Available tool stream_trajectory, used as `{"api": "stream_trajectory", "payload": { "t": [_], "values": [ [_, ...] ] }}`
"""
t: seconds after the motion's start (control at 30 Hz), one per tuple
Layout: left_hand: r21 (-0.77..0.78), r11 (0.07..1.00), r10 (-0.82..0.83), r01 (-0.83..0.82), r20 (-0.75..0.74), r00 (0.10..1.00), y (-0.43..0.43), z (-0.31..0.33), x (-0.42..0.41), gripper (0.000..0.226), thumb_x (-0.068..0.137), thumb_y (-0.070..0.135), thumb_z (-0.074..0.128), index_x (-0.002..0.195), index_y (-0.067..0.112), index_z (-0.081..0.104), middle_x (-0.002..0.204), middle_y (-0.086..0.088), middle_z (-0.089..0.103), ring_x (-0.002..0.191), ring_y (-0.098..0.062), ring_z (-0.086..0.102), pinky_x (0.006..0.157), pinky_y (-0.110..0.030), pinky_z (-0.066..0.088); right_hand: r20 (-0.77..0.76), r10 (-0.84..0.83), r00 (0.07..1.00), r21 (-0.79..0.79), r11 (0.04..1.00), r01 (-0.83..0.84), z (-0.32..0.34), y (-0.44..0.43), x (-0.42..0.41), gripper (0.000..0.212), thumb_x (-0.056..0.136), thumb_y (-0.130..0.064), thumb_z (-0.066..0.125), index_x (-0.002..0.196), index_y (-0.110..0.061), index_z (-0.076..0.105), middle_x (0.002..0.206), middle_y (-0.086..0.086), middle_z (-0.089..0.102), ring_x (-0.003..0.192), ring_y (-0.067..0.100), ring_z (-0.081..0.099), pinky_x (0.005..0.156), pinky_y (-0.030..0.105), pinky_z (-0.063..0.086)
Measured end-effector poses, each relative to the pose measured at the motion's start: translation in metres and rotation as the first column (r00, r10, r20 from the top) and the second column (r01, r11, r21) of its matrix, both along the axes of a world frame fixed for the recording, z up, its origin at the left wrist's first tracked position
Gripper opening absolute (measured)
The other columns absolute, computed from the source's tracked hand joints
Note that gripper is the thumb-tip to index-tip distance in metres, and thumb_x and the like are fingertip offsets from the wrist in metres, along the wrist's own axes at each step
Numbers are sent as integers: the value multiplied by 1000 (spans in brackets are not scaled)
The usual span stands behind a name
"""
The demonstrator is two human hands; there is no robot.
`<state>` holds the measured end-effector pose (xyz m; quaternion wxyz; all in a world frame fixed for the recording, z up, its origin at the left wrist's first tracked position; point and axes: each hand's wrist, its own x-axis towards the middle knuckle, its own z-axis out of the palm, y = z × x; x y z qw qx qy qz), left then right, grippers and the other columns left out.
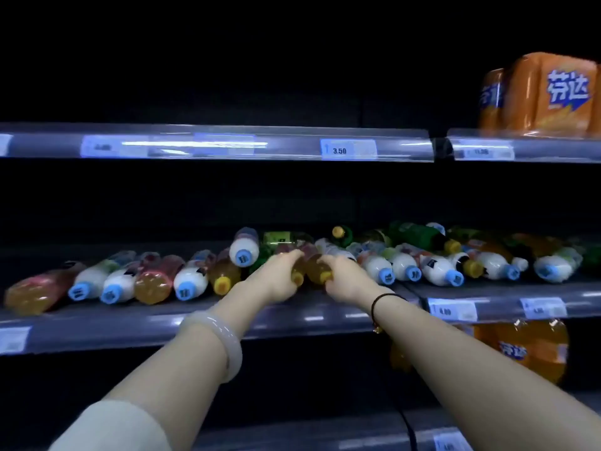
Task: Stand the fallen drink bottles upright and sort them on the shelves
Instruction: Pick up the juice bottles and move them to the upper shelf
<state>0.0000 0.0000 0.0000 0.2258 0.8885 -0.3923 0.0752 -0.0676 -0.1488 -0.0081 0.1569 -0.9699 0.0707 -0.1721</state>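
Observation:
Several drink bottles lie on their sides along the middle shelf [201, 323]: white ones with blue caps [190, 281], amber ones with yellow caps [224, 275] and green ones [418, 234] at the back right. My left hand [276, 278] grips an amber bottle with a yellow cap [297, 275] near its neck. Beside it, my right hand [344, 278] grips a second amber bottle [317, 268] the same way. Both bottles lie with caps toward me at the shelf's centre. One white bottle [244, 247] rests on top of the pile just left of my hands.
The upper shelf [227, 144] carries price tags and, at far right, an orange soda multipack [540, 96]. Large orange soda bottles [523, 349] stand below the middle shelf on the right. A lower shelf edge [325, 437] runs along the bottom.

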Motion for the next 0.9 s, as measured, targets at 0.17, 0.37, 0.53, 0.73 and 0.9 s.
{"api": "stream_trajectory", "payload": {
  "t": [0.17,0.37,0.53,0.73,0.9],
  "values": [
    [367,928,42,-66,73,996,-33,-8,60,61,82,15,55,138,30,35,135,-9,50,116,-29,54,97,-41,46,-129,-9,992,-84,996,-2,4,-21,48,35,84,-29,62,114,-12,56,113,15,63,106,32,58,83,33,48],
    [335,942,-46,-5,144,988,-35,-20,86,68,88,20,52,146,38,21,154,-6,25,137,-29,33,110,-39,34,-188,0,982,-69,998,-14,6,-27,68,66,73,-22,68,133,-19,42,112,10,59,101,27,58,77,27,49],
    [-343,939,-10,27,50,999,-36,32,86,35,83,23,65,117,23,59,113,-6,66,107,-24,60,86,-25,44,20,15,1000,367,930,-21,67,-51,74,42,68,-17,74,109,-13,68,94,2,65,83,13,59,68,21,46],
    [-708,695,-80,-124,-247,966,-56,64,93,34,66,41,64,89,17,66,87,-10,69,83,-24,64,80,-34,51,289,-147,946,509,860,-22,107,-57,80,17,73,-17,76,88,-11,69,79,2,64,68,13,58,58,22,46],
    [-827,530,-173,-188,-322,931,-70,42,87,20,93,28,54,77,16,58,71,-4,60,69,-19,57,65,-29,45,404,-297,865,491,868,69,85,-55,88,42,83,-37,66,112,-7,62,110,13,66,102,31,62,77,30,45]
  ]
}}
